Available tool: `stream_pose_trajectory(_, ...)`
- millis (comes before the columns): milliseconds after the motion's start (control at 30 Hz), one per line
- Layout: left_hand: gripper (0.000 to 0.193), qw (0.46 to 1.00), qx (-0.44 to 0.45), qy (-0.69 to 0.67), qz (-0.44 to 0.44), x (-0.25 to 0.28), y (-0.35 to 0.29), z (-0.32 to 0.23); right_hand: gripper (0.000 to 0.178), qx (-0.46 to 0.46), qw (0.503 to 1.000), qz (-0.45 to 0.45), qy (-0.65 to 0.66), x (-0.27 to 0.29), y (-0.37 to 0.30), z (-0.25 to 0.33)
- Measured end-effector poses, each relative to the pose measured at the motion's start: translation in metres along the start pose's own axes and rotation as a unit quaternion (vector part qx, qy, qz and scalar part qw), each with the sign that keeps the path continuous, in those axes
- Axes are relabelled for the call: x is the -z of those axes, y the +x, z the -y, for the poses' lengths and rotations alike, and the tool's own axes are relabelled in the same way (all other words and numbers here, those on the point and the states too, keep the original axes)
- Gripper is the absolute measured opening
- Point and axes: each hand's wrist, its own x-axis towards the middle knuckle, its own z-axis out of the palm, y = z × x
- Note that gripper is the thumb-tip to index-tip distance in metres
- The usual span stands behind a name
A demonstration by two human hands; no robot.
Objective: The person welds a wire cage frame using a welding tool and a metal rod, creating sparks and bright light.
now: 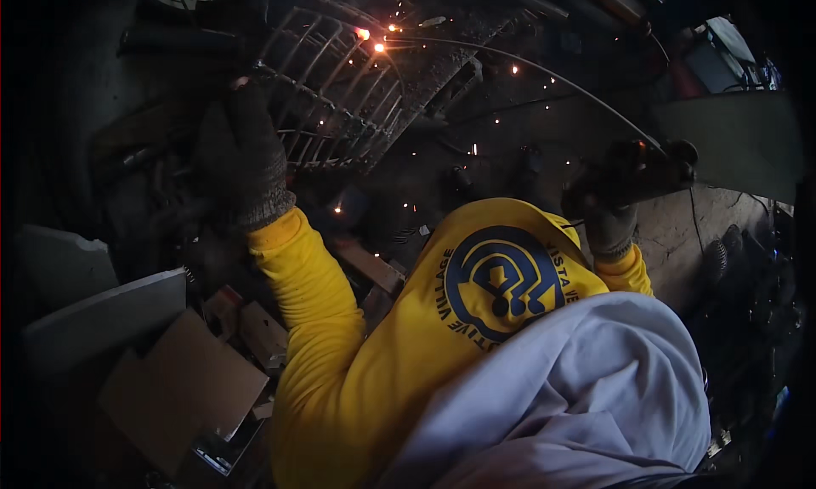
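My right hand (610, 227), in a grey knit glove, is closed around a dark electrode holder (650, 170). From it a long, thin, bowed welding rod (544, 67) reaches left to a glowing orange spot on a barred metal grate (327, 76). Bright sparks (379, 48) scatter there and fall below. My left hand (245, 153), gloved too, is at the grate's left end with its fingers toward the far side. A fingertip shows close to a bar end. Shadow hides whether those fingers grip the grate.
Cardboard pieces (191, 378) and a pale panel (110, 315) lie at the lower left. A dark metal frame (455, 85) adjoins the grate on the right. Farther right stand a curved grey sheet (731, 140) and a bin-like container (722, 55). Thin cables cross the floor.
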Motion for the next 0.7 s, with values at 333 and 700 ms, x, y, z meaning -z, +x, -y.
stream_pose_trajectory(333, 0.042, 0.968, 0.182, -0.161, 0.062, 0.002, 0.006, -0.013, 0.055, -0.059, 0.996, -0.053, 0.032, -0.007, -0.002, 0.006)
stream_pose_trajectory(700, 0.042, 0.983, 0.130, -0.129, 0.018, -0.003, 0.004, -0.007, 0.052, -0.093, 0.994, -0.053, 0.007, -0.007, -0.003, 0.012)
